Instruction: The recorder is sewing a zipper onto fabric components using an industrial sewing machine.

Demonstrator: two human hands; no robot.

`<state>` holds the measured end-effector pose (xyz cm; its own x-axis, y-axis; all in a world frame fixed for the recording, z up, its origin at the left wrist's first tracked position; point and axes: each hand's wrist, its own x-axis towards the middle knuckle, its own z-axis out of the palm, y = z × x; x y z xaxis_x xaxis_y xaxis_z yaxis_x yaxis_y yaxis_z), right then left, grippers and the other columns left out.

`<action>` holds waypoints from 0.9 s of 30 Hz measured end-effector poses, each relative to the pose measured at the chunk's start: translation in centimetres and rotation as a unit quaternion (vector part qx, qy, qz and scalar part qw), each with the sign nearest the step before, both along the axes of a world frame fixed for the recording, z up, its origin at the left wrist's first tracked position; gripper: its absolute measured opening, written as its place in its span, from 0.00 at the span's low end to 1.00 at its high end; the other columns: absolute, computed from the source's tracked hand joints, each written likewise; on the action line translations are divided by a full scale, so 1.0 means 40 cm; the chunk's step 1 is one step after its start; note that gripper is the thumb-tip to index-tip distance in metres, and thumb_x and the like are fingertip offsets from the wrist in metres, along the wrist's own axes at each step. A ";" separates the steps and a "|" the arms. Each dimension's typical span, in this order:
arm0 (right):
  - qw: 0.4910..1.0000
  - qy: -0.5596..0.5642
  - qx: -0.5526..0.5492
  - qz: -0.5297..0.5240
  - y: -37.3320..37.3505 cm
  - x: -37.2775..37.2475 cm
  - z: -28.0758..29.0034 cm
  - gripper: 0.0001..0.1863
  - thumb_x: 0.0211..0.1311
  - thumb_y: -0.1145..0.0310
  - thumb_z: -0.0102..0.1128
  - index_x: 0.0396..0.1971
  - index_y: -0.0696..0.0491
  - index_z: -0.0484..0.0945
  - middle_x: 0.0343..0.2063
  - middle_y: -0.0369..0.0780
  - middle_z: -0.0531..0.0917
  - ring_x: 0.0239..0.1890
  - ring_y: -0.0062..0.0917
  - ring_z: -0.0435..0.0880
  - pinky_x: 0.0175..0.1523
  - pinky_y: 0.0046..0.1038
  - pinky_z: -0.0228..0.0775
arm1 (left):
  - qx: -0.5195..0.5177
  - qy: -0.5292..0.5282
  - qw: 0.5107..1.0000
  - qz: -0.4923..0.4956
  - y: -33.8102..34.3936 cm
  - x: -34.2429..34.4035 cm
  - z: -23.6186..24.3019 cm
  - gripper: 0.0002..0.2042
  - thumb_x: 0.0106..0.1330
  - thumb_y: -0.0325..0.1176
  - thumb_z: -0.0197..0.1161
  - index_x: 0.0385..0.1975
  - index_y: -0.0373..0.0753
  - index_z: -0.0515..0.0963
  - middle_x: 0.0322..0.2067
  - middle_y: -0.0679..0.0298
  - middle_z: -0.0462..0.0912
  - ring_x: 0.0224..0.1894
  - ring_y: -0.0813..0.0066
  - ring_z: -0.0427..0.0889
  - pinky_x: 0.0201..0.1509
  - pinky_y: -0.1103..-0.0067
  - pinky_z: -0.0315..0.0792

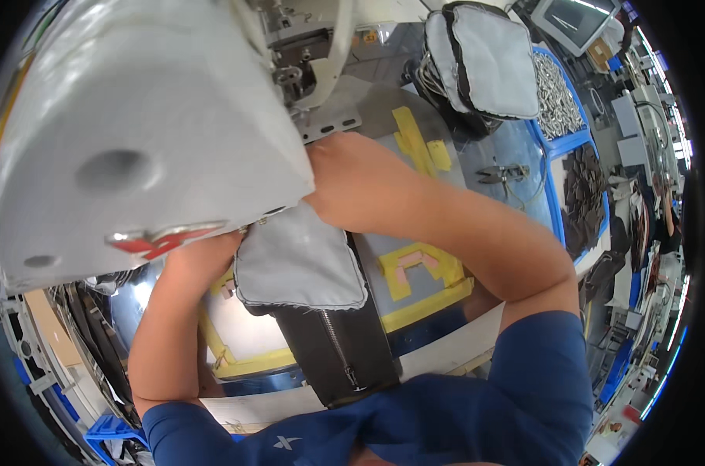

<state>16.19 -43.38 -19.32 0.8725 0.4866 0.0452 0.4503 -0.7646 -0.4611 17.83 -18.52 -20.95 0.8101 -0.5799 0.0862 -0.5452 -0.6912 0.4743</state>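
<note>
A white sewing machine head [166,101] fills the upper left and hides part of both hands. Below it lies a grey-faced fabric pouch piece [298,256], attached to a black panel [314,342] with a zipper running toward my body. My right hand [352,179] is at the piece's upper edge beside the machine's working area, fingers curled; what they grip is hidden. My left hand [209,252] reaches under the machine head at the piece's upper left, its fingertips out of sight.
Stacked grey pouches [488,66] stand at the back right, near metal snips [500,175]. Blue trays hold small metal parts [558,93] and dark pieces [581,194]. Yellow tape [415,132] marks the work plate. Another person's arm [667,210] shows at far right.
</note>
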 end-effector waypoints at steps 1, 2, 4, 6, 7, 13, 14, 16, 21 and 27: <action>1.000 0.010 0.014 -0.014 0.000 0.001 0.008 0.13 0.64 0.66 0.59 0.26 0.61 0.83 0.27 0.51 0.85 0.35 0.51 0.85 0.42 0.47 0.77 | -0.013 -0.039 0.999 -0.003 0.012 0.010 -0.020 0.11 0.58 0.27 0.67 0.41 0.38 0.85 0.39 0.55 0.87 0.43 0.56 0.85 0.49 0.65 0.77; 0.999 0.018 0.027 -0.029 -0.002 0.002 0.013 0.12 0.62 0.67 0.59 0.25 0.60 0.83 0.27 0.51 0.85 0.35 0.50 0.85 0.43 0.46 0.77 | -0.027 -0.079 0.996 -0.007 0.011 0.017 -0.025 0.12 0.55 0.26 0.73 0.40 0.38 0.86 0.36 0.57 0.89 0.40 0.60 0.88 0.45 0.68 0.79; 0.999 -0.008 0.027 -0.020 -0.006 0.014 -0.003 0.10 0.58 0.69 0.59 0.24 0.60 0.83 0.26 0.50 0.85 0.35 0.49 0.85 0.42 0.46 0.78 | -0.002 -0.105 0.994 -0.016 0.006 0.019 -0.015 0.12 0.55 0.26 0.74 0.39 0.38 0.87 0.36 0.57 0.89 0.39 0.61 0.88 0.45 0.68 0.79; 0.999 -0.031 0.025 -0.019 -0.003 0.017 -0.005 0.09 0.54 0.71 0.59 0.23 0.60 0.84 0.26 0.50 0.85 0.35 0.49 0.86 0.41 0.45 0.79 | 0.020 -0.128 0.991 -0.033 0.002 0.024 -0.018 0.11 0.55 0.27 0.74 0.39 0.38 0.87 0.35 0.58 0.89 0.39 0.61 0.88 0.45 0.68 0.79; 0.999 -0.002 0.034 -0.029 -0.001 0.018 0.002 0.11 0.58 0.68 0.59 0.23 0.61 0.83 0.26 0.51 0.85 0.35 0.50 0.85 0.41 0.46 0.77 | -0.010 -0.128 0.991 -0.034 0.008 0.033 -0.024 0.11 0.55 0.27 0.75 0.38 0.38 0.87 0.35 0.58 0.90 0.38 0.62 0.89 0.44 0.69 0.80; 0.997 0.059 -0.013 -0.056 0.012 0.033 0.012 0.10 0.44 0.73 0.59 0.25 0.58 0.86 0.27 0.49 0.87 0.35 0.46 0.88 0.38 0.43 0.82 | -0.082 -0.097 0.992 -0.020 0.006 0.052 -0.037 0.11 0.54 0.27 0.77 0.37 0.34 0.86 0.35 0.59 0.90 0.37 0.65 0.90 0.45 0.72 0.81; 0.997 0.058 -0.012 -0.052 0.013 0.034 0.011 0.10 0.44 0.73 0.59 0.25 0.58 0.86 0.27 0.49 0.87 0.35 0.46 0.88 0.38 0.43 0.82 | -0.080 -0.098 0.992 -0.017 0.005 0.050 -0.036 0.11 0.54 0.27 0.77 0.37 0.34 0.86 0.35 0.59 0.90 0.37 0.65 0.90 0.45 0.72 0.81; 0.994 0.080 -0.003 -0.070 0.011 0.033 0.012 0.10 0.45 0.73 0.59 0.27 0.58 0.86 0.30 0.50 0.87 0.37 0.45 0.88 0.39 0.43 0.82 | -0.088 -0.081 0.993 -0.014 -0.004 0.047 -0.034 0.11 0.54 0.27 0.77 0.36 0.35 0.86 0.34 0.59 0.90 0.36 0.64 0.89 0.44 0.72 0.81; 0.991 0.105 -0.031 -0.074 0.017 0.027 0.045 0.11 0.48 0.73 0.58 0.29 0.58 0.86 0.32 0.50 0.87 0.39 0.46 0.88 0.41 0.44 0.81 | -0.072 -0.136 0.987 -0.037 -0.002 0.040 -0.030 0.12 0.53 0.28 0.78 0.36 0.35 0.86 0.32 0.59 0.89 0.34 0.64 0.89 0.40 0.72 0.80; 0.992 0.094 0.001 -0.089 0.017 0.013 0.054 0.13 0.60 0.64 0.61 0.29 0.59 0.85 0.31 0.50 0.87 0.39 0.48 0.86 0.42 0.45 0.80 | -0.064 -0.108 0.991 -0.038 0.003 0.029 -0.030 0.11 0.53 0.26 0.76 0.37 0.37 0.86 0.32 0.60 0.88 0.34 0.64 0.87 0.39 0.71 0.79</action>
